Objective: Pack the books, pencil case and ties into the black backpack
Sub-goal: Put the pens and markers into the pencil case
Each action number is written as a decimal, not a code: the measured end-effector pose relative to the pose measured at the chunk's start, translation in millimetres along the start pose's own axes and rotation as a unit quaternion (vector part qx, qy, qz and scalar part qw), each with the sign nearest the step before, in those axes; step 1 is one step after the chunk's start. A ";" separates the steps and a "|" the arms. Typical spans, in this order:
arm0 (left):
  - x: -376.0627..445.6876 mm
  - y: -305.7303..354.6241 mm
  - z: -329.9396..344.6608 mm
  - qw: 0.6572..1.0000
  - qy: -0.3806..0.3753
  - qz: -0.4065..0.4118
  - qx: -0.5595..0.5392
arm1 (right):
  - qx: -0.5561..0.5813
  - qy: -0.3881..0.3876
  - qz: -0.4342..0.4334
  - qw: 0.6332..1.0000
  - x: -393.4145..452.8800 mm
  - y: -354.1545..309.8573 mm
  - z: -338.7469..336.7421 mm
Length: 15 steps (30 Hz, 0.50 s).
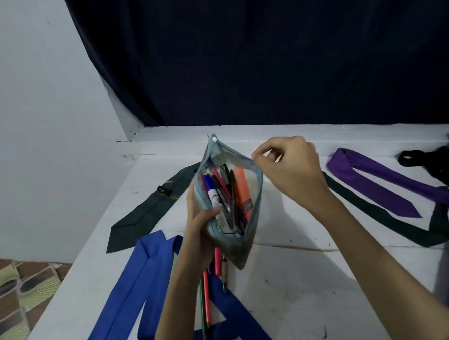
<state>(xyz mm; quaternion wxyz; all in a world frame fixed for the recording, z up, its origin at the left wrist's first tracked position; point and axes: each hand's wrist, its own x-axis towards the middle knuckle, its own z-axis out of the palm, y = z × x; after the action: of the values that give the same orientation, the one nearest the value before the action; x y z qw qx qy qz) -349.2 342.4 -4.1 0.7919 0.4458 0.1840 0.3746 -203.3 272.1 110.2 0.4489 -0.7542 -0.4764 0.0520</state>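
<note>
The left hand (198,231) grips the open pencil case (230,200); right hand (291,166) fingers pinch its rim; marker (216,199) label unreadable.

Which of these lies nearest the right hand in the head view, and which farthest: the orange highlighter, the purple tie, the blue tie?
Measured from the right hand in the head view:
1. Orange highlighter, inside the open pencil case, just left of the hand.
2. Purple tie, on the table to the hand's right.
3. Blue tie, at the near left, below the left hand.
</note>
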 end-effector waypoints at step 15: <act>-45.1 80.1 -58.8 0.989 0.107 0.101 0.011 | -0.095 -0.252 0.132 0.954 -58.8 60.3 115.5</act>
<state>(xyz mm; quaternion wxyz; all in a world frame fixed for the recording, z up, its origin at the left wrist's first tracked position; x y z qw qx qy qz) -449.7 367.5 30.1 0.7206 0.4278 0.2259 0.4967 -253.0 291.0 -22.5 0.2297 -0.8122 -0.4725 0.2535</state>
